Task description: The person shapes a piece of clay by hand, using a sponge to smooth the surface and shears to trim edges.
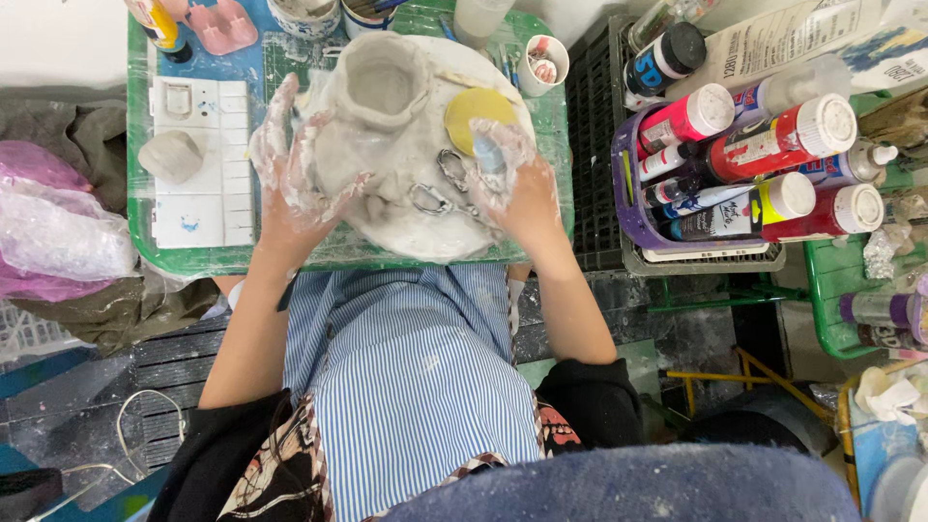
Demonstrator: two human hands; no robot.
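Clay-smeared hands [290, 179] around grey clay pot [372, 106]

Your work rests on a green tray [145, 253] with a raised rim, set across your lap. On its left part lies a white paint palette [203, 159] with square wells, and a grey lump of clay [170, 157] sits on the palette's left edge. In the middle lies a round white board [425, 217] smeared with clay; it bears a grey clay pot [382, 97], a yellow sponge [474, 111] and metal loop tools [440, 188]. At the far edge stand a pink holder [224, 24], a small cup [544, 63] to the right, and a tub [302, 16] beside the holder.
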